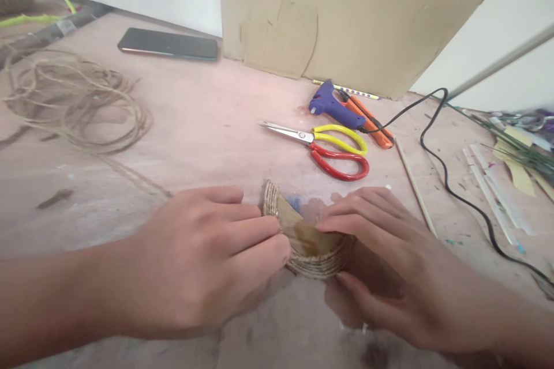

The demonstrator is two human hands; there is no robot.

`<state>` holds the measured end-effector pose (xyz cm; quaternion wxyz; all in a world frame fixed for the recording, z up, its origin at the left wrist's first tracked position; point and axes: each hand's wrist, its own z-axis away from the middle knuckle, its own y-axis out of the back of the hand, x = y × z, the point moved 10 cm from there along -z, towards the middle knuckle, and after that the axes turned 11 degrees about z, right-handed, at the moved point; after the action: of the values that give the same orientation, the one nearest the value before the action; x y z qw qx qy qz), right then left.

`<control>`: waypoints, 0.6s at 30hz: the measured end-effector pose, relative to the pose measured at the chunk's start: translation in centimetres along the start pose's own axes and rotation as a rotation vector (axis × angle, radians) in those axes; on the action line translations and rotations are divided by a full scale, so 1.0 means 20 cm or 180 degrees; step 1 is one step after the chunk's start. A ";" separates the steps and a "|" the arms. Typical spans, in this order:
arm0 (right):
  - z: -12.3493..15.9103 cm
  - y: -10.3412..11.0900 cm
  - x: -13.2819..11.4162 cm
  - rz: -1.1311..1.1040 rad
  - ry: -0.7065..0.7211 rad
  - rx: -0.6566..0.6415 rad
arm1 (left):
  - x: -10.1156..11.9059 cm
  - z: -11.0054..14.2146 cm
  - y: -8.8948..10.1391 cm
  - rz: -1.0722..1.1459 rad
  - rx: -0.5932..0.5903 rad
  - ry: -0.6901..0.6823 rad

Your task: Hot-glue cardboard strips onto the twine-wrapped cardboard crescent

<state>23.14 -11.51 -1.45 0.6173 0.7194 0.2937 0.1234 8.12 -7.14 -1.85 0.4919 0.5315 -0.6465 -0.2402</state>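
Holds a jute-wrapped cardboard piece [320,267] low at the centre of the view, close over the desk [225,104] or resting on it. Clamps its left edge in the grip of the left hand [208,253], with bunched fingers; grips the other end in the right hand [407,253], with forefinger on the brown inner face and thumb outside the corded rim. Seems to be at the step of pressing the stacked jute rows snug along the curve; probably calls next for even, gentle pressure, without bending the cardboard. Just beyond, red-and-yellow-handled scissors [305,136], with points to the left, and at right a thin wooden stick [415,187]. Farther back, a purple glue gun [335,108] against an orange utility knife [373,123], plus a black cable [447,183]; across at left, a loose coil of jute twine [71,118]. Farthest, a dark phone [168,45] and an upright cardboard sheet [355,23].
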 end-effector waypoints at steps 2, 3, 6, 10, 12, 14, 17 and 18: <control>-0.01 0.00 0.00 -0.0038 0.0070 -0.0009 | 0.00 -0.01 0.00 0.0076 0.0000 -0.0088; -0.02 0.00 -0.02 -0.0053 0.0121 0.0022 | 0.00 -0.01 0.00 0.0116 0.0014 -0.0125; -0.03 -0.01 -0.05 -0.0132 0.0219 0.0209 | -0.01 -0.02 0.00 0.0187 0.0028 -0.0136; -0.02 -0.03 -0.05 -0.0283 0.0239 0.0438 | -0.05 -0.01 0.01 0.0372 0.0176 -0.0055; -0.01 -0.03 -0.04 -0.0366 0.0223 0.0465 | -0.08 -0.01 0.02 0.0491 0.0257 0.0069; -0.01 -0.04 -0.03 -0.0412 0.0201 0.0436 | -0.11 0.00 0.02 0.0554 0.0231 0.0203; 0.00 -0.04 -0.01 -0.0470 0.0166 0.0419 | -0.12 -0.01 0.02 0.0550 0.0187 0.0274; 0.00 -0.04 -0.01 -0.0494 0.0145 0.0425 | -0.13 -0.01 0.02 0.0542 0.0187 0.0274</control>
<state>22.86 -11.55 -2.12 0.5688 0.7310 0.3701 0.0716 7.97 -4.67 -2.43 0.5220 0.4987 -0.6743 -0.1554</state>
